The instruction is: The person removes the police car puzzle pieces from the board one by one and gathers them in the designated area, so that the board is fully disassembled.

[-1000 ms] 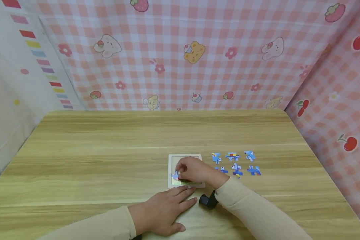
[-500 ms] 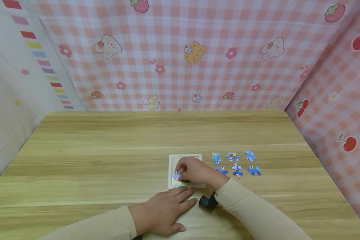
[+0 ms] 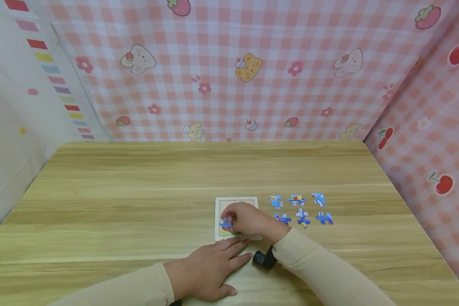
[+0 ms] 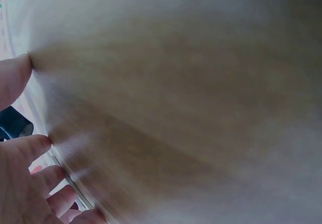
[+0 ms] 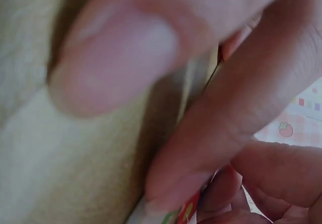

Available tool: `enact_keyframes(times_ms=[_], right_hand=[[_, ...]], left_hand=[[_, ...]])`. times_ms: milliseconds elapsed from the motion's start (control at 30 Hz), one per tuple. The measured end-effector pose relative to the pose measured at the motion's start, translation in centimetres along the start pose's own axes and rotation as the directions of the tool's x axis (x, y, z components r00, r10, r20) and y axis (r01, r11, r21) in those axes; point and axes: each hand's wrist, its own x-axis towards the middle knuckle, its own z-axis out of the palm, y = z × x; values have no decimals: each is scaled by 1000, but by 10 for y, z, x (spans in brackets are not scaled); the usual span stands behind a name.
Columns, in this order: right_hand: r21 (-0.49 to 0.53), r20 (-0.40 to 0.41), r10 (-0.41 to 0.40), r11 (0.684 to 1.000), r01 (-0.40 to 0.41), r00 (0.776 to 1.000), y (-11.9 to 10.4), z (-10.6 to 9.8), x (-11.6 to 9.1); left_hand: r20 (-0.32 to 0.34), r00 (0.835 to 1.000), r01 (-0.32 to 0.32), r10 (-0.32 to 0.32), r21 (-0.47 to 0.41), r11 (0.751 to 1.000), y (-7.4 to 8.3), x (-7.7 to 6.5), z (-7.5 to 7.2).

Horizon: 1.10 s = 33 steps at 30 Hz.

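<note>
In the head view a square puzzle tray with a pale rim lies on the table. My right hand is over it and pinches a blue jigsaw piece at the tray's left side. Greenish printed pieces show in part along the tray's lower edge; the hand hides much of the inside. In the right wrist view large blurred fingers cover most of the work, with a red and green printed edge below them. My left hand lies flat on the table, fingertips at the tray's front rim.
Right of the tray, several loose blue jigsaw pieces lie in two rows on the wooden table. A black wrist camera sits below the right wrist. Checked pink cloth hangs behind and at the right.
My right fingers have shifted slightly left, and the blue jigsaw piece in them now sits a little differently, showing more of its blue part. The left hand has stayed put.
</note>
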Motion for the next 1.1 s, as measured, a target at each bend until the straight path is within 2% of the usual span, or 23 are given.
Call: enact_keyframes(times_ms=[400, 867, 1100], right_hand=[[-6, -15, -31, 999, 31, 999, 0, 0, -3], [157, 6, -19, 987, 18, 1000, 4, -7, -8], [218, 12, -5, 976, 2, 1000, 8, -16, -12]], left_hand=[[18, 1000, 1, -1, -17, 1000, 0, -1, -1], [15, 1000, 4, -4, -20, 1000, 0, 0, -3], [37, 999, 15, -13, -46, 999, 0, 1, -3]])
